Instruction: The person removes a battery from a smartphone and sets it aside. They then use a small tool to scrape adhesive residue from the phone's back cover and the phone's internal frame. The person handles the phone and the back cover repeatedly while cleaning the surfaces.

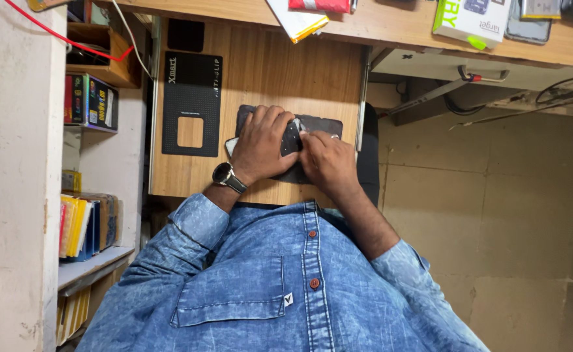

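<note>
**Denim sleeves, both hands busy on a small dark gadget**

Denim shirt (280,287) fills the near part of the view, sleeves rolled up the forearms. Just past it, the left hand (260,146), wristwatch (224,175) on the wrist, is curled over a small dark device (291,137) and pins it down on a dark work mat (319,124). The right hand (329,161) sits right beside it, fingertips bunched together at the device's edge; whether they pinch a tool or a part can't be told. Looks like he's mid-way through working on the device's face, so any next move would need a steady hold and fine fingertip control. Left of the left hand lies a black anti-slip pad (192,104) on the wooden pull-out shelf (286,65). Further off, a white-and-green box (472,23) sits on the desktop.
</note>
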